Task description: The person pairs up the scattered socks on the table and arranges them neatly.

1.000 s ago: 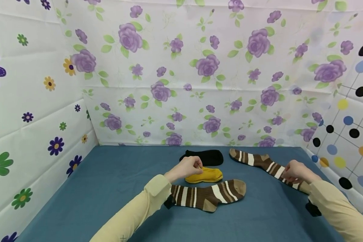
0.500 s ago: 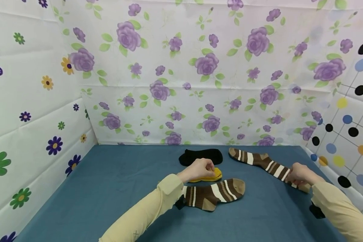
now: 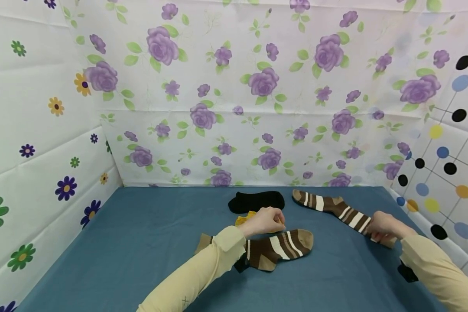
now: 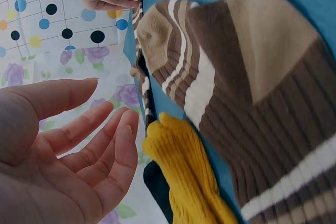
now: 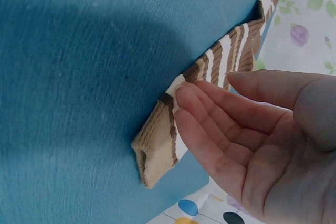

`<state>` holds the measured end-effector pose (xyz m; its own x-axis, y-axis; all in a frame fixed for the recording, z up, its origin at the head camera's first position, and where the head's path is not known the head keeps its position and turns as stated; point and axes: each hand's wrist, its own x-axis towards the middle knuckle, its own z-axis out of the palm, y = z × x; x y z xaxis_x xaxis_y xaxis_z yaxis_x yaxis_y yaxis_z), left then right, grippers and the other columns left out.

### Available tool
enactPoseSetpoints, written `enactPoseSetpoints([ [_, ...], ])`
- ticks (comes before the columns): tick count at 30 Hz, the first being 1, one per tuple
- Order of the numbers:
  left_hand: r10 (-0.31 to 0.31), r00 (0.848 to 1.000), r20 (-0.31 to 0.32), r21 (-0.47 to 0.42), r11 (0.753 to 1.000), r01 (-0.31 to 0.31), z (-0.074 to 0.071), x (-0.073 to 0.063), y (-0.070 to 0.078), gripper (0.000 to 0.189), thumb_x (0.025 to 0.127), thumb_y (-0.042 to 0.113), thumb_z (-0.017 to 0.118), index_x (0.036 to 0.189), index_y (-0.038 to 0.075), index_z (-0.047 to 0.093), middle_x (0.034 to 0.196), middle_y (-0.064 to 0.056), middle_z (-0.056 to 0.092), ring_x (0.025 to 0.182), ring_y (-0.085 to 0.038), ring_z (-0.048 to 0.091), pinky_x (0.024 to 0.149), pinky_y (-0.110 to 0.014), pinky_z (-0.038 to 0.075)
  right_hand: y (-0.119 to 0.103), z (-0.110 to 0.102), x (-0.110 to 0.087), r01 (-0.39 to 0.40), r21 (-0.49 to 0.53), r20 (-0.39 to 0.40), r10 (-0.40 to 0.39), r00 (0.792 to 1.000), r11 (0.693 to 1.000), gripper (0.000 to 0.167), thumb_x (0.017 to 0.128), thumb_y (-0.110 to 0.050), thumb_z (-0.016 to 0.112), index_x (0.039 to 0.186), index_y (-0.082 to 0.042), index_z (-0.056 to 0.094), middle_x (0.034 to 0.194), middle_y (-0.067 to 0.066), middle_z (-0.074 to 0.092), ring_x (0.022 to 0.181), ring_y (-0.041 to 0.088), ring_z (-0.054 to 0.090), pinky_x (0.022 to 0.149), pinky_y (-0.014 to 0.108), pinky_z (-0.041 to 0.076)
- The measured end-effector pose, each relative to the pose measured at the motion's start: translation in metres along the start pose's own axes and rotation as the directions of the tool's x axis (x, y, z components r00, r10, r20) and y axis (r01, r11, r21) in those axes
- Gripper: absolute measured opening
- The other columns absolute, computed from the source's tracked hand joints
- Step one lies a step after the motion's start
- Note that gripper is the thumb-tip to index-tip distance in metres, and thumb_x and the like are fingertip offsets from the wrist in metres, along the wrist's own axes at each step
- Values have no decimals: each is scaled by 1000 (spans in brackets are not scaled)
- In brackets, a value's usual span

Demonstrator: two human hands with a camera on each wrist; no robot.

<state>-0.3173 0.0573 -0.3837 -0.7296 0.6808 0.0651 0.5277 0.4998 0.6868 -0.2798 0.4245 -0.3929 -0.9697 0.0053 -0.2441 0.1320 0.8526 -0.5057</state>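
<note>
My left hand (image 3: 264,220) hovers over the yellow socks (image 3: 243,218) and partly hides them in the head view. In the left wrist view its fingers curve loosely, with nothing between them. A brown, tan and white striped sock (image 3: 263,249) lies in front, partly behind my left sleeve; its heel fills much of the left wrist view. My right hand (image 3: 384,225) is over the cuff end of a second striped sock (image 3: 331,204). Its relaxed fingers (image 5: 197,140) are right by that sock and do not grip it; whether they touch it, I cannot tell.
Black socks (image 3: 257,202) lie behind the yellow ones, near the back of the blue cloth surface (image 3: 160,242). A floral sheet (image 3: 234,104) stands along the back, with patterned sheets on both sides.
My left hand has moved right across the yellow socks, uncovering their left end and the front striped sock's cuff. My right hand has shifted slightly toward the cuff end of its sock.
</note>
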Motion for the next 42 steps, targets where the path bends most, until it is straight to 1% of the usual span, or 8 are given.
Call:
enactPoseSetpoints([
  [6,-8,999,47,-45,999,10,7,4,4,5,85,10,64,88,6,62,75,3,57,66,-12,56,57,-21,45,-9,6,-2,4,72,28,-6,1000,997,18,80,-1,54,66,3,63,54,8,56,47,16,55,46,33,47],
  [10,13,998,55,-37,999,-11,12,6,8,5,85,11,64,87,6,62,76,4,57,63,-8,53,57,-20,44,-15,9,-2,56,136,95,-69,993,989,17,83,-1,54,70,4,64,55,8,56,46,13,50,45,30,45],
  [18,13,998,58,-18,1000,-12,28,13,19,4,85,11,64,87,8,63,75,6,57,64,-12,55,53,-20,43,-20,15,6,160,334,282,-260,924,929,22,91,-6,50,89,10,66,71,19,62,52,13,54,48,28,45],
  [24,34,998,60,6,999,-34,38,17,30,6,84,11,64,89,8,64,76,7,57,64,-6,52,56,-18,43,-22,12,9,156,395,335,-300,893,905,25,94,-8,47,98,12,61,72,16,60,51,12,46,49,27,42],
  [28,44,997,62,4,999,-44,45,20,40,5,84,8,63,89,8,64,74,7,57,62,-4,52,55,-17,43,-17,5,7,194,341,254,-289,923,920,21,91,-3,48,89,14,60,64,10,55,49,11,41,49,29,42],
  [33,47,998,36,58,997,-49,56,25,48,8,85,10,63,92,8,65,75,8,57,63,-2,52,56,-15,42,-8,2,0,174,209,120,-202,972,962,17,89,0,51,81,11,61,64,10,58,54,17,54,52,36,49],
  [38,23,999,39,79,997,-26,66,31,52,19,85,13,64,102,7,64,83,7,58,68,-1,52,61,-15,41,-6,1,-7,84,157,67,-95,993,984,16,87,0,52,78,8,62,64,10,58,54,19,55,52,36,48],
  [42,-25,998,59,-8,1000,26,73,35,57,26,85,14,64,109,5,62,86,6,58,67,-5,54,58,-17,43,-5,2,-8,26,134,54,-33,998,991,13,86,0,56,77,6,63,62,9,56,53,18,55,51,34,48],
])
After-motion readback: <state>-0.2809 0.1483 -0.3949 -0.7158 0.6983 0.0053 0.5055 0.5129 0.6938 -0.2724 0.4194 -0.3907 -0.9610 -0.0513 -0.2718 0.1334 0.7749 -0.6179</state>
